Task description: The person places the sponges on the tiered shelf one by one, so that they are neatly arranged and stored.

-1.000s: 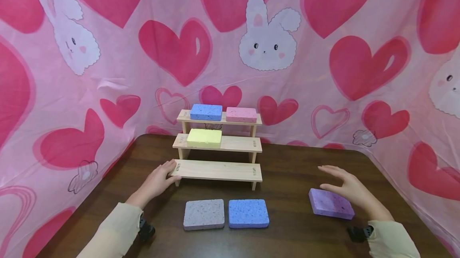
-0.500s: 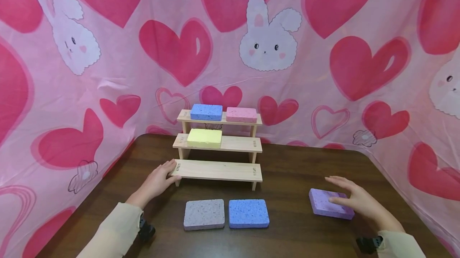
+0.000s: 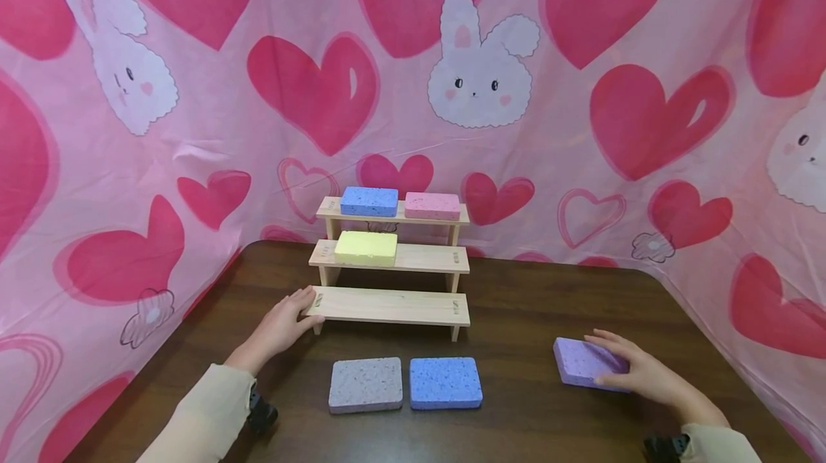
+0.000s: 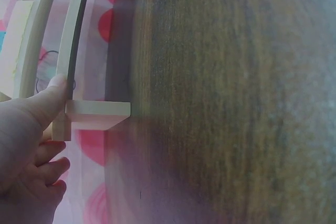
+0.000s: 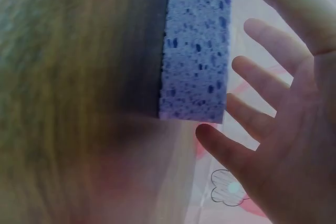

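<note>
At the left end of a three-step wooden display rack (image 3: 393, 305), my left hand (image 3: 279, 325) holds the lowest step. Its thumb (image 4: 50, 98) lies along the front edge, and the other fingers curl behind the end. On the right, a purple sponge (image 3: 576, 362) lies flat on the table, partly covered by my right hand (image 3: 652, 371). That hand's fingers are spread over the sponge; in the right wrist view they stand beside the sponge (image 5: 197, 51), not closed round it. Contact with it cannot be made out.
A grey sponge (image 3: 366, 384) and a blue sponge (image 3: 445, 383) lie side by side before the rack. The top step bears another blue sponge (image 3: 369, 201) and a pink sponge (image 3: 432, 206); a yellow sponge (image 3: 366, 247) sits on the middle step. Patterned cloth (image 3: 413, 126) hangs behind.
My right hand has moved rightward and down over the purple sponge, from above its far side. The left hand stays on the rack, and the sponges have not moved.
</note>
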### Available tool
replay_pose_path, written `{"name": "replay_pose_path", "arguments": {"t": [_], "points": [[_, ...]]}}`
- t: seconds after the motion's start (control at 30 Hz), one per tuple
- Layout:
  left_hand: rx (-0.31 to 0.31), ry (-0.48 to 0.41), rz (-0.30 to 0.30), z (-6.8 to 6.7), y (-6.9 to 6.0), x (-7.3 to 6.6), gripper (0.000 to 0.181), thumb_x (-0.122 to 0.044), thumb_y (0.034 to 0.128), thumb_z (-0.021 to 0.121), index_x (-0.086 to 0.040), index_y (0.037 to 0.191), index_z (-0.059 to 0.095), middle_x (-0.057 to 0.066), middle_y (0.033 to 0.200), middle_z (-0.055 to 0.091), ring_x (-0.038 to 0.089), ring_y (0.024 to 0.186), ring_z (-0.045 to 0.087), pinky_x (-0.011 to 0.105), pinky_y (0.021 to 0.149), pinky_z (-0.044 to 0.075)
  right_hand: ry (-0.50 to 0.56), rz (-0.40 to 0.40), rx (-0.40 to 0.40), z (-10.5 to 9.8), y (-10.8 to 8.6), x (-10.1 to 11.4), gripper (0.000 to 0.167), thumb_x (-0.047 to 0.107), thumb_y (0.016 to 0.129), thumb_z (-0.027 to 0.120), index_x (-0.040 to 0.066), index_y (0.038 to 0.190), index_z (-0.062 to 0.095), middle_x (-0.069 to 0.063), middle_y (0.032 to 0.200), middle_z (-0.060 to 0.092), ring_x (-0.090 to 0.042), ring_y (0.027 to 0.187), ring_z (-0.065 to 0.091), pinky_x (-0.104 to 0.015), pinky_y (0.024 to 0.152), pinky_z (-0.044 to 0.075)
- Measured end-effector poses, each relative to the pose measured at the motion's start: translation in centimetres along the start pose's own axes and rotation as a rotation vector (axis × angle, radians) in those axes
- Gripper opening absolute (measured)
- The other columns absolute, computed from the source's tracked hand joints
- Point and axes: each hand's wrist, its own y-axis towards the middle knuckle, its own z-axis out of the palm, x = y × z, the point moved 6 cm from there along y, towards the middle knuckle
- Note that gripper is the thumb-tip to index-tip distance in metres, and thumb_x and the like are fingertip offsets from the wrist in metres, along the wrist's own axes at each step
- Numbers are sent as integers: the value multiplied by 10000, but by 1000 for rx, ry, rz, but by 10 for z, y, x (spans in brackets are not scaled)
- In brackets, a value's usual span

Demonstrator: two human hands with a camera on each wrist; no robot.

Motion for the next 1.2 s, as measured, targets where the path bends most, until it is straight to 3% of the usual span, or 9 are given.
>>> {"name": "replay_pose_path", "arguments": {"t": [0.13, 0.2, 0.33, 0.5, 0.57, 0.67, 0.8, 0.9, 1.2], "points": [[0, 1, -2, 0, -1, 1, 635, -237, 845, 671, 83, 1328, 411, 261, 1384, 356, 427, 1278, 294, 529, 1051, 190, 58, 46, 49, 4, -2, -6, 578, 132, 745, 744, -19, 1250, 508, -368, 1290, 343, -571, 1133, 285, -710, 792, 273], [-1, 2, 0, -1, -1, 0, 636, -242, 846, 670, 84, 1327, 412, 260, 1384, 356, 428, 1277, 294, 530, 1050, 191, 61, 51, 59, 4, -2, -7, 576, 132, 748, 742, -17, 1251, 504, -374, 1289, 341, -588, 1130, 275, -715, 788, 268], [-4, 3, 6, -1, -1, 0, 633, -239, 847, 669, 87, 1325, 413, 262, 1383, 356, 432, 1275, 296, 534, 1047, 195, 20, 26, 53, 4, -2, -8, 569, 125, 741, 747, 27, 1254, 522, -354, 1276, 369, -550, 1106, 318, -681, 785, 308], [-7, 6, 13, -1, 0, 0, 627, -226, 844, 673, 90, 1321, 416, 264, 1380, 360, 435, 1272, 299, 536, 1046, 196, -47, -7, 38, 3, -3, -9, 567, 129, 738, 754, 68, 1258, 537, -321, 1253, 423, -481, 1086, 379, -399, 881, 381], [-8, 7, 17, -1, 0, 0, 627, -228, 843, 673, 92, 1319, 419, 266, 1377, 362, 436, 1270, 302, 537, 1044, 199, -68, -4, 31, 3, -3, -9, 565, 151, 734, 760, 65, 1249, 544, -306, 1236, 445, -456, 1067, 402, -374, 867, 394], [-8, 7, 20, -1, 0, 0, 632, -238, 843, 672, 91, 1319, 419, 266, 1377, 362, 435, 1271, 301, 536, 1044, 199, -92, 23, 30, 3, -3, -9, 564, 195, 728, 766, 61, 1235, 556, -278, 1223, 469, -438, 1059, 422, -546, 806, 400], [-5, 6, 19, -1, 0, 0, 632, -236, 844, 671, 89, 1323, 416, 266, 1379, 360, 433, 1274, 297, 535, 1046, 195, -82, 6, 33, 3, -2, -7, 556, 171, 732, 766, 45, 1231, 554, -301, 1207, 467, -503, 1061, 419, -605, 788, 389], [-2, 5, 14, -1, 0, 0, 632, -236, 846, 670, 86, 1326, 414, 263, 1381, 360, 430, 1277, 294, 535, 1048, 191, -94, -12, 19, 3, -1, -6, 550, 160, 727, 771, 39, 1221, 562, -297, 1189, 477, -489, 1057, 435, -581, 788, 400], [5, -6, -8, 0, 1, 2, 641, -245, 847, 668, 73, 1338, 404, 251, 1393, 350, 420, 1287, 282, 528, 1055, 180, -178, -17, -43, 1, 0, -5, 540, 219, 706, 791, 61, 1186, 601, -144, 1134, 549, -141, 1031, 477, -322, 781, 427]]}}
